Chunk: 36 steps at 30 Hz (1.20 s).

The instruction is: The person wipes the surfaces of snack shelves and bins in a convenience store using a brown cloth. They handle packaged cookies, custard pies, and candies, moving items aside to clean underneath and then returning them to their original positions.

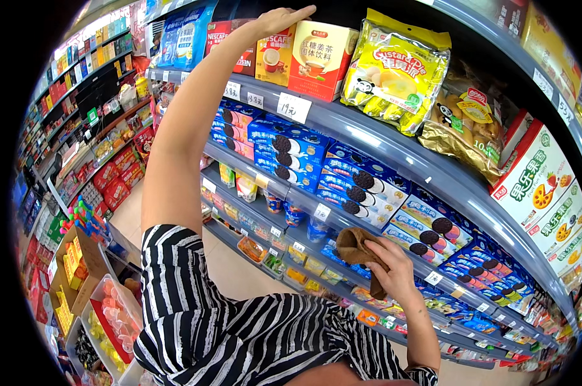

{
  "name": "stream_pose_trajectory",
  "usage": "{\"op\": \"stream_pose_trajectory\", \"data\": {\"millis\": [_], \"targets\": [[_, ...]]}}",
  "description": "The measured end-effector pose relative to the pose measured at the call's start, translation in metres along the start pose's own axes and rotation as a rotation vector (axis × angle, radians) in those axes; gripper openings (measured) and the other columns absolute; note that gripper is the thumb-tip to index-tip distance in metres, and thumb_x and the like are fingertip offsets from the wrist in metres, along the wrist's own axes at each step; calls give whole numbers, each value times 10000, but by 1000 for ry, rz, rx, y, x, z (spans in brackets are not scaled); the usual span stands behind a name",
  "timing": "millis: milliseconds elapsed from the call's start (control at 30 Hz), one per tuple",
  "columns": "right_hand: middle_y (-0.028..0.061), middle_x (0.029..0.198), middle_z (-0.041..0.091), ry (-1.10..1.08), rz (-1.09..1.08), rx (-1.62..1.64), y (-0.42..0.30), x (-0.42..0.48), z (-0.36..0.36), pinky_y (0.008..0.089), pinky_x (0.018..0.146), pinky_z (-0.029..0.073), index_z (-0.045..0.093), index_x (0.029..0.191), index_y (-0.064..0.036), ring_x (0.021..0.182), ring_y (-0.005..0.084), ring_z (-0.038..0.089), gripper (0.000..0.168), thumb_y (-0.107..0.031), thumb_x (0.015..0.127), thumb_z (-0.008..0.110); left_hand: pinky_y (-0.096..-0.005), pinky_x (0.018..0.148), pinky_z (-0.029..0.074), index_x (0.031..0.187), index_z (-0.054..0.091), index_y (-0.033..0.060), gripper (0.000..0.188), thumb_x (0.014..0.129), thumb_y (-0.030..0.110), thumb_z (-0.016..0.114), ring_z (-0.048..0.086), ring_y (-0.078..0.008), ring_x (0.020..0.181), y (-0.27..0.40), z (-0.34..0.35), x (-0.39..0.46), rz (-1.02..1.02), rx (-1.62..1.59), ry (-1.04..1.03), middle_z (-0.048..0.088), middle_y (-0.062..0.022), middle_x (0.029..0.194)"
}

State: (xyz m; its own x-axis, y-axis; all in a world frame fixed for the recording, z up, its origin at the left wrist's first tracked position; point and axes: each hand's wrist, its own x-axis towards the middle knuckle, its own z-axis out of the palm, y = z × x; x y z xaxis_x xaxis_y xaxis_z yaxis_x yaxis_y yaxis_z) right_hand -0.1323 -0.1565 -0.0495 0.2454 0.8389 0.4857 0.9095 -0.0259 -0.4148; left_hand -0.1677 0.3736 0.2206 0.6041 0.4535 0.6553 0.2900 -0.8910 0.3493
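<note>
High on the shelf, my left hand [284, 20] reaches over the tops of the upright drink boxes, fingers stretched to the right. Directly below it are a yellow Nescafé box [274, 55] and a red-and-cream ginger tea box [321, 60]; whether the hand touches them I cannot tell. Nothing shows in that hand. My right hand [393, 268] grips a folded brown cloth [356, 246], held lower down in front of the shelves of blue Oreo boxes [356, 186].
A yellow custard pie bag [397, 72] and a clear bread bag [464, 116] sit along the upper shelf edge [363, 137]. White cookie boxes [542, 193] stand at far right. Candy tubs [112, 318] and an open carton [71, 275] are at lower left.
</note>
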Motion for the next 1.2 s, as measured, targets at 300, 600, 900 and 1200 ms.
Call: {"op": "stream_pose_trajectory", "data": {"millis": [300,600,900,1200], "targets": [[145,1215,590,-24,5,-8,2,1,-10,392,898,485,626,1210,-139,1089,345,582,435,-162,787,727,-424,981,404,1387,439,347,475,971,502,271,578,-352,1107,2,-3,-8,338,248,-41,624,-147,1200],[135,1159,584,458,-379,-588,-51,70,-135,394,830,505,613,1190,-128,992,341,594,400,-138,795,670,-411,929,393,1077,670,45,269,959,216,499,580,-278,1067,64,-6,-71,537,-103,687,628,-122,1142],[11,1125,586,738,-373,-1319,-88,206,-231,365,729,534,610,1139,-200,912,271,602,318,-182,824,649,-499,863,443,1014,636,68,294,721,84,658,591,-280,966,202,97,-296,1233,-282,91,597,-110,1028],[19,1147,611,1000,-320,-1232,-42,112,-318,355,797,516,624,1177,-208,961,263,617,357,-221,823,672,-372,743,543,1044,680,55,270,794,158,698,664,-317,857,121,167,-445,609,-524,-719,681,-140,942]]}}
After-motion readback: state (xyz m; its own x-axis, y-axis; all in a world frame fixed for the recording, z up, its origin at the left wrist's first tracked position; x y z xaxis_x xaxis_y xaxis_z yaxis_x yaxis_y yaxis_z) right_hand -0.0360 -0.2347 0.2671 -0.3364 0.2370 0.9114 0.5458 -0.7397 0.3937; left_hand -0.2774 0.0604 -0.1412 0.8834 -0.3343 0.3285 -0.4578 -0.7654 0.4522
